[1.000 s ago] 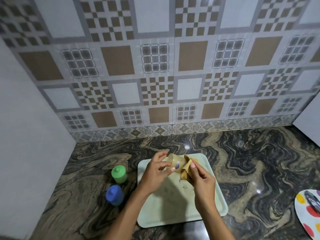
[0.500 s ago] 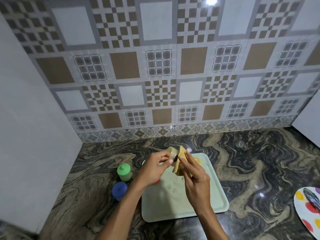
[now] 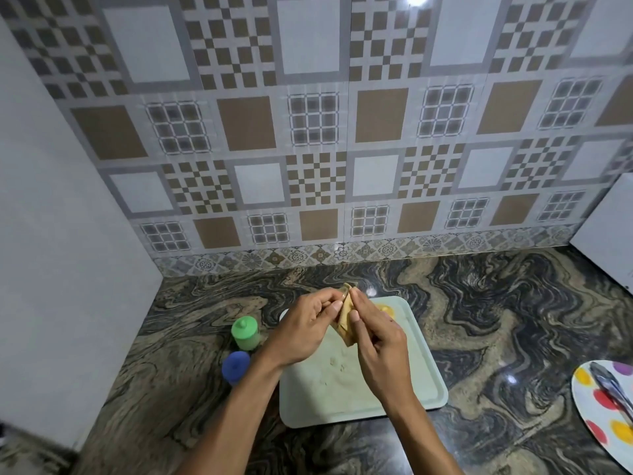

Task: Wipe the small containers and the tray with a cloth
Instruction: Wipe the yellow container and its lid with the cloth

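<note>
A pale green tray (image 3: pixel 424 382) lies on the marble counter, with crumbs on its middle. Above its far left part, my left hand (image 3: pixel 301 329) grips a small container that is almost wholly hidden by my fingers. My right hand (image 3: pixel 376 341) presses a tan cloth (image 3: pixel 344 317) against that container. A yellow object (image 3: pixel 385 308) lies on the tray's far side behind my right hand. Left of the tray stand a green container (image 3: pixel 245 332) and a blue container (image 3: pixel 235 366), both lidded and upright.
A white plate with coloured dots (image 3: pixel 596 402) holding metal tongs (image 3: pixel 613 385) sits at the right edge. A plain wall (image 3: pixel 61 269) closes the left side and a tiled backsplash (image 3: pixel 342 149) the back. A white appliance corner (image 3: pixel 609 234) stands at the far right.
My hands have risen a little and drawn closer together, and the cloth now covers more of the small container. The camera has tilted, shifting the scene slightly.
</note>
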